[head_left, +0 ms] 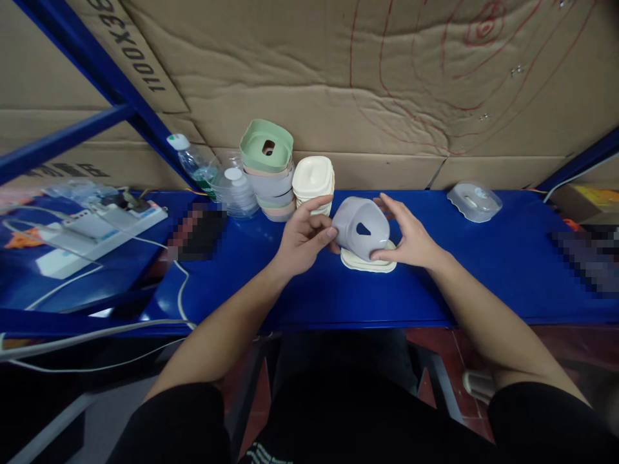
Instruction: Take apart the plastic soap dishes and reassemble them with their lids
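Both hands hold a grey plastic shell (362,227) with a hole in its side, tilted above a cream base (367,261) that lies flat on the blue shelf (483,270). My left hand (304,237) grips the shell's left end, fingers curled round it. On the shell's right side rests my right hand (409,235), its thumb down at the cream base's edge.
Behind stand a stack of green, grey and pink shells (268,169), a stack of cream bases (313,180), clear lids (236,187) and a water bottle (193,160). Another clear lid (474,201) lies at the right. A power strip (97,229) with cables sits left.
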Demonstrator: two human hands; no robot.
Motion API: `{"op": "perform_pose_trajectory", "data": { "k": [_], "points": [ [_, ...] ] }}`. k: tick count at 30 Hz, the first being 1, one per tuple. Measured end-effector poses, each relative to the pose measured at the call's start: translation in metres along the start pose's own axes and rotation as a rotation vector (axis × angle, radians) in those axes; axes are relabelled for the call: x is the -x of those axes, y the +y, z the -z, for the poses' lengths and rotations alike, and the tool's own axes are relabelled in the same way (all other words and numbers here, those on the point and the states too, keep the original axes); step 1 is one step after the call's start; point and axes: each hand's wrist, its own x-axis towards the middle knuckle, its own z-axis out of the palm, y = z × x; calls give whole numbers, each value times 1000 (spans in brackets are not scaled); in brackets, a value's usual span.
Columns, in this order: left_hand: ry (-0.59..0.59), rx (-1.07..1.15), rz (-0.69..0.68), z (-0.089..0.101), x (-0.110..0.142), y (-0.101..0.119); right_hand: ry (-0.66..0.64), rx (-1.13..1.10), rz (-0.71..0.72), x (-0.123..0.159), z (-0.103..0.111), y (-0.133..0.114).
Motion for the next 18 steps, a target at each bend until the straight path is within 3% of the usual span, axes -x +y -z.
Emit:
{"op": "perform_pose_trajectory", "data": {
  "k": [6, 11, 18],
  "points": [
    [-66, 115, 125, -5, -2, -21, -97, -20, -34, 1, 9, -1],
    [-104, 84, 159, -4, -2, -25, -125, 49, -28, 1, 14, -6],
    [-243, -323, 233, 1, -1, -24, -275, 32, -29, 6, 21, 2]
  ]
}}
